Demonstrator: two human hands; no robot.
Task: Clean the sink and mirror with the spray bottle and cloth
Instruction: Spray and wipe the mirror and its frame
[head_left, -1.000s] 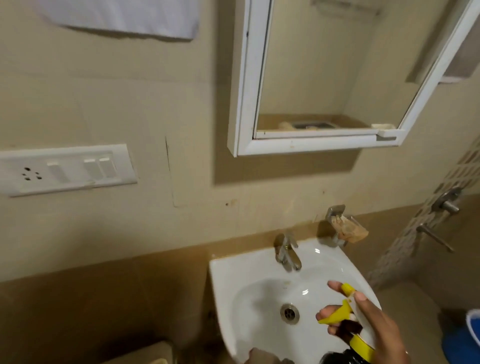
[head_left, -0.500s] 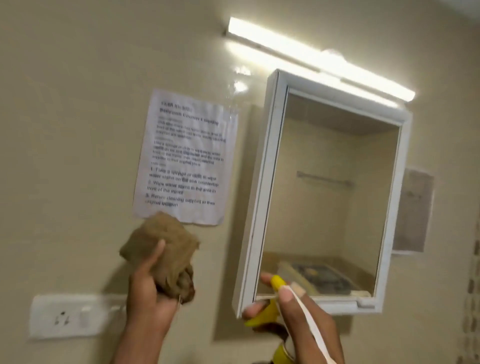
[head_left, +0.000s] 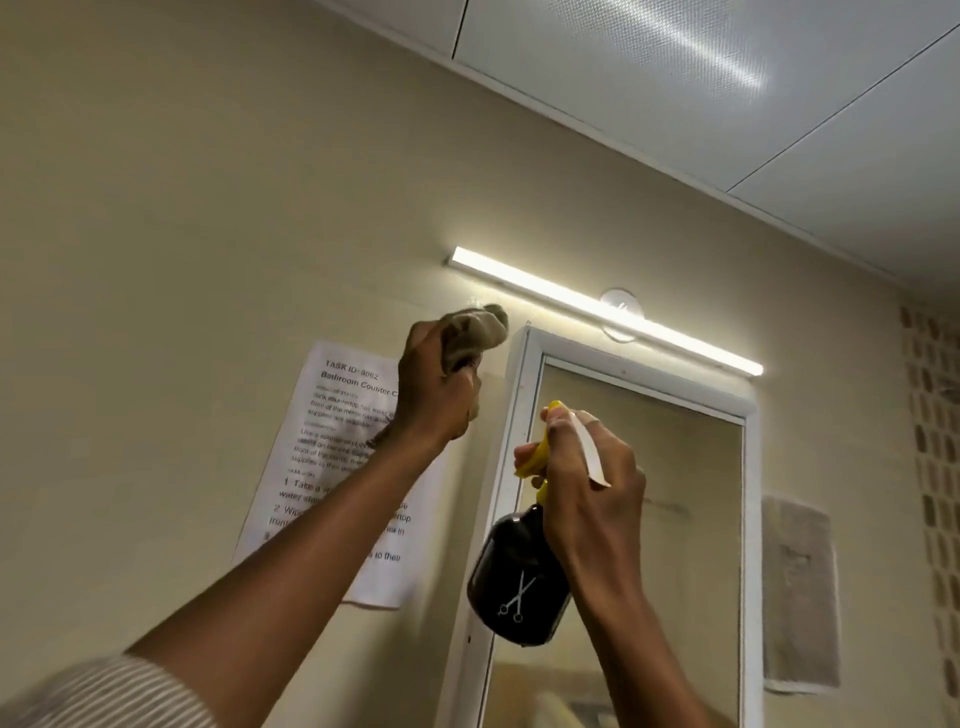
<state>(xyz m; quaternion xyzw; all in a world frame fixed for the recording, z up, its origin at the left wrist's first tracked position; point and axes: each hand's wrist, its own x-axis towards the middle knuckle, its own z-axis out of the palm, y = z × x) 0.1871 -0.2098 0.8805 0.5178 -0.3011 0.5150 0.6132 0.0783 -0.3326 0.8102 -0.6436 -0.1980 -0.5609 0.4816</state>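
Note:
My right hand (head_left: 589, 467) grips a black spray bottle (head_left: 517, 582) with a yellow trigger and white top, held up in front of the white-framed mirror (head_left: 675, 519), nozzle toward the glass. My left hand (head_left: 436, 395) is raised beside the mirror's upper left corner and clutches a bunched brown cloth (head_left: 475, 330) near the wall. The sink is out of view.
A lit tube light (head_left: 602, 309) runs along the wall above the mirror. A printed task sheet (head_left: 332, 441) is taped to the wall at the left, partly behind my left arm. Another sheet (head_left: 800, 597) hangs right of the mirror.
The view has tilted up from the sink to the mirror and ceiling. Both hands have risen; the cloth is now level with the mirror's top and the bottle is fully in view.

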